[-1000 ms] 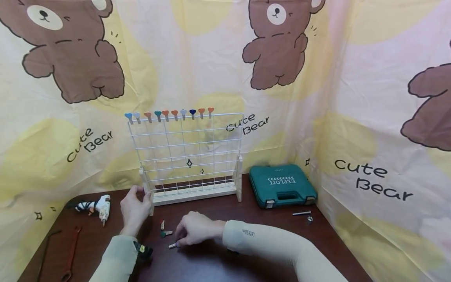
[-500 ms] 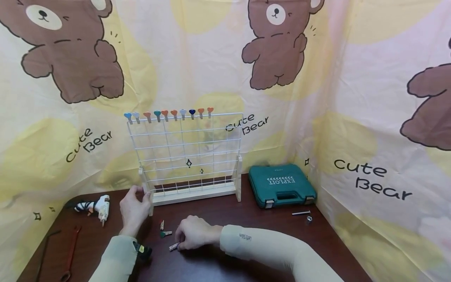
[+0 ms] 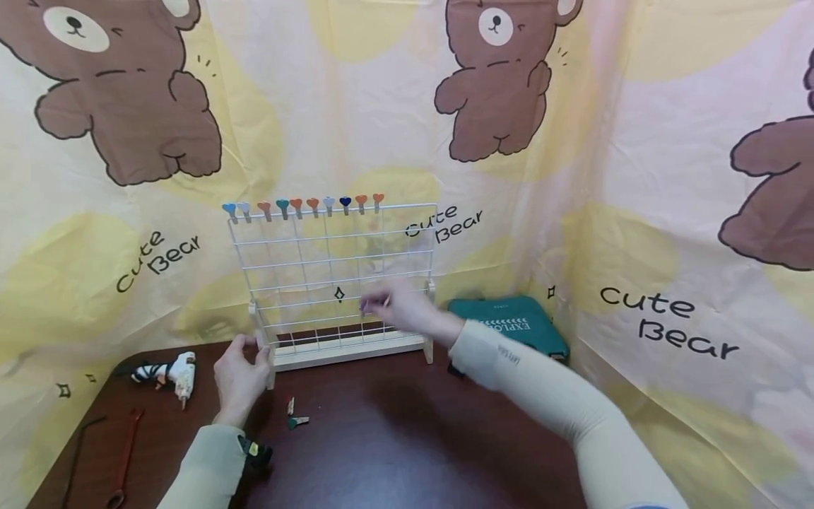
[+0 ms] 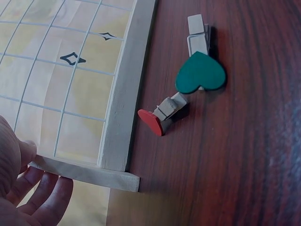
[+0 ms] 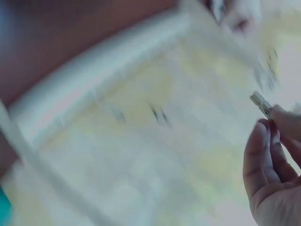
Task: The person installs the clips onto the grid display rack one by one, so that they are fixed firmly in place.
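Observation:
My left hand (image 3: 240, 375) holds the left wooden side post (image 4: 84, 173) of a white wire grid rack, thumb on one side and fingers on the other. In front of the rack, my raised right hand (image 3: 407, 307) pinches a small wooden clothespin (image 5: 261, 103) between thumb and fingertips; a purple bit of it shows in the head view. Several heart-topped clothespins (image 3: 282, 205) stand clipped along the grid's top wire, from its left end to past the middle. Two more lie loose on the table near the rack's left foot, a green-heart clothespin (image 4: 201, 73) and a red-heart clothespin (image 4: 151, 122).
A teal tool case (image 3: 502, 322) lies at the back right, partly hidden behind the right arm. To the left are a glue gun (image 3: 181, 375), a red wrench (image 3: 129, 452) and a thin dark bent rod (image 3: 78, 452). Bear-print cloth hangs behind and to the right.
My right hand has picked the clothespin up off the table and carried it up and to the right, in front of the grid. The left hand stays on the side post.

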`<state>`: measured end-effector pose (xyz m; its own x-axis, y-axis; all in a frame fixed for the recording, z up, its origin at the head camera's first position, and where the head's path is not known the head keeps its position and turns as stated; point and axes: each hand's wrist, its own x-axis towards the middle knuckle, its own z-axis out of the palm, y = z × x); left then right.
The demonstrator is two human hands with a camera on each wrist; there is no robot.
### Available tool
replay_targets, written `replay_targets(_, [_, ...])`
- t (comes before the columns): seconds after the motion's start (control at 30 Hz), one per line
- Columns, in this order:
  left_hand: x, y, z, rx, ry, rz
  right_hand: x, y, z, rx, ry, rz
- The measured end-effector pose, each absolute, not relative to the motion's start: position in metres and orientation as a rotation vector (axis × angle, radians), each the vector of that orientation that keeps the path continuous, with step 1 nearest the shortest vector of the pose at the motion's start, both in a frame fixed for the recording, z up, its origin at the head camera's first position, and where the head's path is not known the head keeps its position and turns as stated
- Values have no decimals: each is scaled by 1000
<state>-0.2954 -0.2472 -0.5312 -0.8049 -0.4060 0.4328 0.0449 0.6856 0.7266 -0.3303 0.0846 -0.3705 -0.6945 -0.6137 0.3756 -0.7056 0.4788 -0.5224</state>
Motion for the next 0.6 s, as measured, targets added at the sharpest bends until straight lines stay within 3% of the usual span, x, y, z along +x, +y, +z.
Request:
replay_targets(0.3, [-297,-248,-532,257,-2307,-1001,-363,129,-246,920,-2302,882])
replay_targets(0.6, [-296,-248,-531,261,-2310,-1011,-381,135,-215,830,-2344,722])
